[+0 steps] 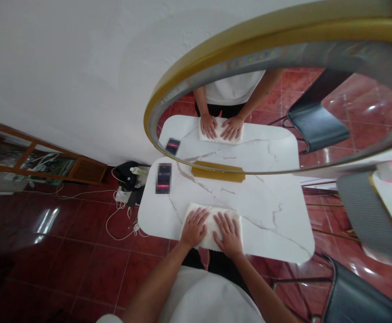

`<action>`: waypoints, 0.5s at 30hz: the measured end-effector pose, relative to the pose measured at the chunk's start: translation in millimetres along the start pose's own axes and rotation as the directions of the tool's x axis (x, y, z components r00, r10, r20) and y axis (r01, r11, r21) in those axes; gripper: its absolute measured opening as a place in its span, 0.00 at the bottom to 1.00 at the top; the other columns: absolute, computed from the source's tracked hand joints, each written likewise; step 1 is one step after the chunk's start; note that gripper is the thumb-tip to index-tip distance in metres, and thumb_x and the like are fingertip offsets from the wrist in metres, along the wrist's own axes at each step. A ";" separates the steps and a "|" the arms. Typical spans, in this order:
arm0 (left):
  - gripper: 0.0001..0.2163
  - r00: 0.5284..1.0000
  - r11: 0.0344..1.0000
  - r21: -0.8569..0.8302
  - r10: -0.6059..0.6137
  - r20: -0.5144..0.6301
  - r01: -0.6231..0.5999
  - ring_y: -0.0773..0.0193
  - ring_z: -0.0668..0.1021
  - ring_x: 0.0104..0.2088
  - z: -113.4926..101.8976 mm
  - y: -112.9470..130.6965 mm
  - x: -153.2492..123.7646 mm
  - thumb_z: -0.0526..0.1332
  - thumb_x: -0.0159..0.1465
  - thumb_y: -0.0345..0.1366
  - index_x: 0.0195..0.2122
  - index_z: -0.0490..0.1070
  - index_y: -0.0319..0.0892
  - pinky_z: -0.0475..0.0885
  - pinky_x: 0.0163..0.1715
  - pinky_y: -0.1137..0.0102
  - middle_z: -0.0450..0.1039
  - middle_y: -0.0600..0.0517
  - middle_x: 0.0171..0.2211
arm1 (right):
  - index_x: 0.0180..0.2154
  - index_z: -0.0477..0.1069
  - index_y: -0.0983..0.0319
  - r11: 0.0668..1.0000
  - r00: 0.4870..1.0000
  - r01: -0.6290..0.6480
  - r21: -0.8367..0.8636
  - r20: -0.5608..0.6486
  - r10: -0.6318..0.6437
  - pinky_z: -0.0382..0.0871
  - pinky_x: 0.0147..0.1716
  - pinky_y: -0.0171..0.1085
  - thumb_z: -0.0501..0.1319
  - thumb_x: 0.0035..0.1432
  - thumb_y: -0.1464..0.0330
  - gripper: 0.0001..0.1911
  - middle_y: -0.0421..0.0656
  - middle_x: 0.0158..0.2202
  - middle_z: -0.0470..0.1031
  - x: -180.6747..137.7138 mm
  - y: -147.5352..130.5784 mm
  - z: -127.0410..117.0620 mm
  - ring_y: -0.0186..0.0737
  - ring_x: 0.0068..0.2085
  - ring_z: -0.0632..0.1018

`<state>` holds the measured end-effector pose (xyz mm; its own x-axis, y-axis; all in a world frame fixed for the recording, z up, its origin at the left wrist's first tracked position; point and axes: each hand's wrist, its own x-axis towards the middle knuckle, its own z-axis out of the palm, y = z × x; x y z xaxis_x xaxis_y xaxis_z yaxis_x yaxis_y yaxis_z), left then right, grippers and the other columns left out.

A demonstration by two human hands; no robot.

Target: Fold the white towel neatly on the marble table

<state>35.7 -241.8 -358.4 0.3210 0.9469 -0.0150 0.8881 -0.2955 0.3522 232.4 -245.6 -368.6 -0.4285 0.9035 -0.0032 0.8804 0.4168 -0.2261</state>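
A folded white cloth (pixel 211 224) lies at the near edge of the white marble-patterned table (pixel 263 233). On its left part rests my left hand (pixel 195 226), palm down with the fingers stretched out. My right hand (pixel 228 234) lies flat on the cloth's right part, its fingers spread. Neither hand grips the cloth; both press or rest on top of it. The underside of the cloth is hidden.
A round gold-framed mirror (pixel 182 58) stands on the table's gold base (pixel 218 171), reflecting hands and cloth. A phone-like dark object (pixel 163 178), blurred out, lies at left. Cables (pixel 106 224) trail on the red floor. A black chair (pixel 360 291) stands at right.
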 end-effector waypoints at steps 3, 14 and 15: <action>0.27 1.000 1.000 0.000 0.006 0.010 -0.006 0.61 0.56 0.64 -1.9 -4.9 -7.2 0.51 0.64 0.36 0.65 0.49 0.49 0.53 0.63 0.59 0.55 0.55 0.63 | 0.66 0.38 0.54 1.000 1.000 -0.019 -0.001 -0.005 0.019 0.41 0.62 0.52 0.52 0.60 0.62 0.36 0.40 0.66 0.49 -3.5 -9.4 3.5 0.49 0.65 0.51; 0.26 0.984 0.989 -0.016 -0.149 -0.098 0.148 0.61 0.57 0.64 -2.3 -31.2 14.9 0.49 0.65 0.32 0.65 0.48 0.46 0.53 0.63 0.59 0.56 0.53 0.63 | 0.66 0.37 0.54 0.994 0.993 -0.103 0.045 -0.053 0.106 0.42 0.61 0.54 0.49 0.62 0.65 0.34 0.42 0.66 0.48 31.0 -46.4 11.8 0.49 0.66 0.50; 0.26 0.978 0.985 -0.017 -0.172 -0.116 0.171 0.61 0.57 0.64 -2.3 -34.4 19.2 0.48 0.65 0.31 0.65 0.47 0.46 0.53 0.63 0.59 0.56 0.53 0.63 | 0.66 0.37 0.54 0.992 0.992 -0.111 0.053 -0.057 0.114 0.42 0.61 0.54 0.49 0.63 0.65 0.34 0.42 0.66 0.48 36.7 -50.3 12.7 0.49 0.66 0.50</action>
<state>10.6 -213.2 -368.7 0.1230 0.9918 0.0337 0.9242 -0.1268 0.3601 169.8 -234.7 -369.7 -0.3130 0.9494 0.0269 0.9105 0.3080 -0.2761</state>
